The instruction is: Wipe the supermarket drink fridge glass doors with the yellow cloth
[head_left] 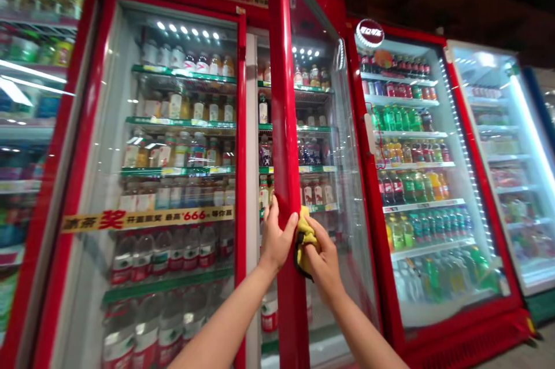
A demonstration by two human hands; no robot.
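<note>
A red-framed glass fridge door (284,126) stands swung open toward me, its narrow red edge facing me. My left hand (276,242) is closed round that edge, with the fingers on the left side and the thumb across the front. On the other side of the edge, my right hand (324,262) clutches a bunched yellow cloth (306,230) with a dark border. The cloth touches the right side of the door frame, level with my left hand. Part of the cloth is hidden by my right fingers.
Behind the open door are shelves of bottled drinks. To the left is a closed glass door with a yellow banner (173,217). A red drinks fridge (433,325) stands on the right, with a white-lit fridge (498,94) beyond it. Another fridge fills the far left.
</note>
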